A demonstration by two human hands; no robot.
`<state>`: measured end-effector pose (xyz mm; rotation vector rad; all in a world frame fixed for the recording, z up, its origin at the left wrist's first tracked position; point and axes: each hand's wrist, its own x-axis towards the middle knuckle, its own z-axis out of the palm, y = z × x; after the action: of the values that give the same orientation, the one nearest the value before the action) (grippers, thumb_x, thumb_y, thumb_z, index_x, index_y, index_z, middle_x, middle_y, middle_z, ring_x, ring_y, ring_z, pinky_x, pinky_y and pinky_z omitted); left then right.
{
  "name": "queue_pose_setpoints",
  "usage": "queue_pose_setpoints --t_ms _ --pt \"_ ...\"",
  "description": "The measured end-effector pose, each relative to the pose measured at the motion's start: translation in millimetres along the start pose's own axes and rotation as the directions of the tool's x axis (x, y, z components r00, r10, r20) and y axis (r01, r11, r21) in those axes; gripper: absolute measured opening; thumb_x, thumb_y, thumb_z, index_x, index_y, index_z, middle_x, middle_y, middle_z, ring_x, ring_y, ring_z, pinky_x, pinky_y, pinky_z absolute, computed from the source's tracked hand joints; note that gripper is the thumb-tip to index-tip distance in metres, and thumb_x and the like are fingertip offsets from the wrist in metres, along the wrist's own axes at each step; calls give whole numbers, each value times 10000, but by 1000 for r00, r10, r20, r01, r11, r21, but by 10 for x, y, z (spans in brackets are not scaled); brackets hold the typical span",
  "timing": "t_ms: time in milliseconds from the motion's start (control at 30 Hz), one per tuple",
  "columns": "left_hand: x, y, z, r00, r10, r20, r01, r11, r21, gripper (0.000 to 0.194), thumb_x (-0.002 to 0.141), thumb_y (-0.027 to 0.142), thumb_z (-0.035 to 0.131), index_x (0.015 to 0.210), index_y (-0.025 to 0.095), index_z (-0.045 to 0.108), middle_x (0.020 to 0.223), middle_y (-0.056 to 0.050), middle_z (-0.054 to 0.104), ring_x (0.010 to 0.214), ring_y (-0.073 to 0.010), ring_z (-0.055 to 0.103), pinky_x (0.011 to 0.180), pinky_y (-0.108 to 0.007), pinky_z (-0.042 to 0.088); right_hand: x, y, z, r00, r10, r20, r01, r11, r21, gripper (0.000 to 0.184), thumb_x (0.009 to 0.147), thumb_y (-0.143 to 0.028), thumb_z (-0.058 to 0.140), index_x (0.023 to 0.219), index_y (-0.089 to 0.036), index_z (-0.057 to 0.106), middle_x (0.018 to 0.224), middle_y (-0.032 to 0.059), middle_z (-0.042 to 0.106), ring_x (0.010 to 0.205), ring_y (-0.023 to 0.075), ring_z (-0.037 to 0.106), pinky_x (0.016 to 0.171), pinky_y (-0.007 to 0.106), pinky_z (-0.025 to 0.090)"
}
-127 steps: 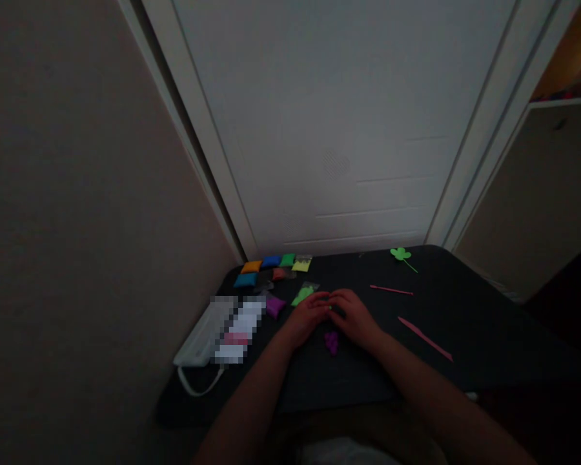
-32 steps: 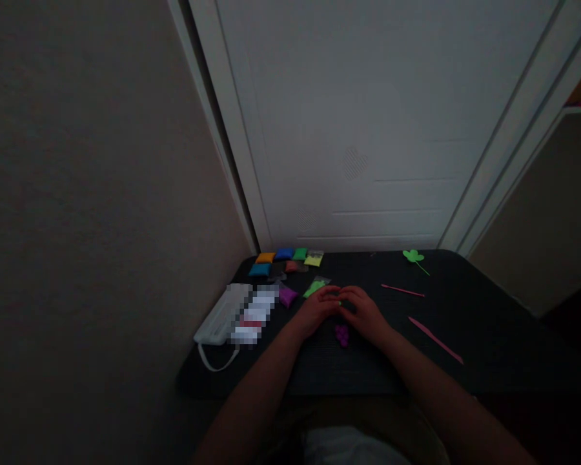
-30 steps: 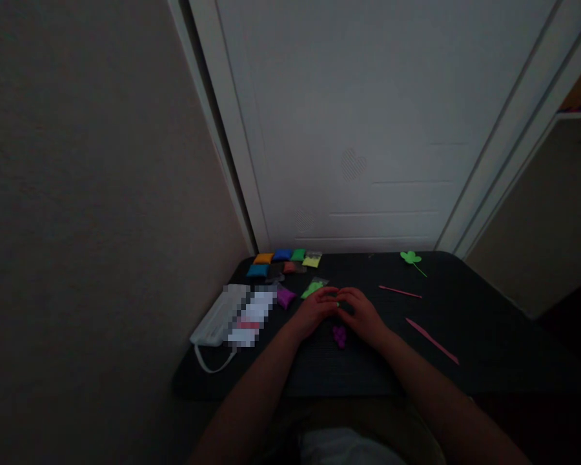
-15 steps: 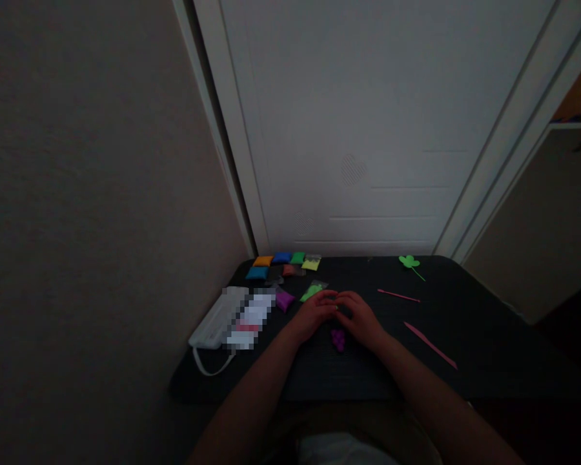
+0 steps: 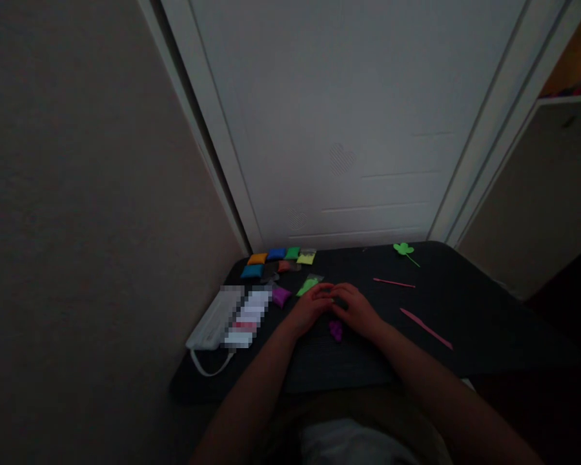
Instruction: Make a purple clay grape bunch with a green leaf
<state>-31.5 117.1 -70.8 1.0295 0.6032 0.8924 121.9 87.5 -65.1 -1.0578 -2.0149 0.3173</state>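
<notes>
My left hand (image 5: pixel 312 309) and my right hand (image 5: pixel 357 311) meet over the middle of the dark table, fingers bent and tips together. Whatever is pinched between them is too small and dim to name; a tiny pale spot shows at the fingertips. Just below the hands lies a purple clump of small clay balls (image 5: pixel 336 330), shaped like a bunch of grapes and touched by neither hand. Beyond my left fingers rests an opened packet of light green clay (image 5: pixel 309 284), and left of it a purple clay packet (image 5: pixel 281 296).
Several coloured clay packets, among them an orange one (image 5: pixel 257 259), lie at the back left. A white case with a strap (image 5: pixel 213 323) stands left. To the right lie a pink knife-shaped tool (image 5: pixel 426 328), a thin pink stick (image 5: pixel 394 283) and a green four-petalled shape (image 5: pixel 403 248). A white door (image 5: pixel 343 97) rises behind.
The view has tilted and shifted slightly, so the table things sit a little higher and further left. Both hands stay together, with only small finger movement.
</notes>
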Motion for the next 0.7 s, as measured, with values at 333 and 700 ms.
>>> queue_pose_setpoints --t_ms 333,700 --pt "7 3 -5 1000 -23 -2 23 1000 -2 417 615 116 643 1016 166 542 929 -53 618 785 -144 583 734 -294 414 -8 -20 -17 1000 0 18 0 1000 15 258 752 -176 552 1005 -226 569 1025 62 550 976 179 511 839 352 420" --pt "15 -10 -25 999 -28 -18 27 999 -44 456 601 138 681 1031 160 532 850 -48 637 770 -150 591 764 -316 416 8 23 9 1000 10 20 -11 1000 24 193 771 -183 523 955 -217 573 993 56 556 955 171 518 840 344 420"
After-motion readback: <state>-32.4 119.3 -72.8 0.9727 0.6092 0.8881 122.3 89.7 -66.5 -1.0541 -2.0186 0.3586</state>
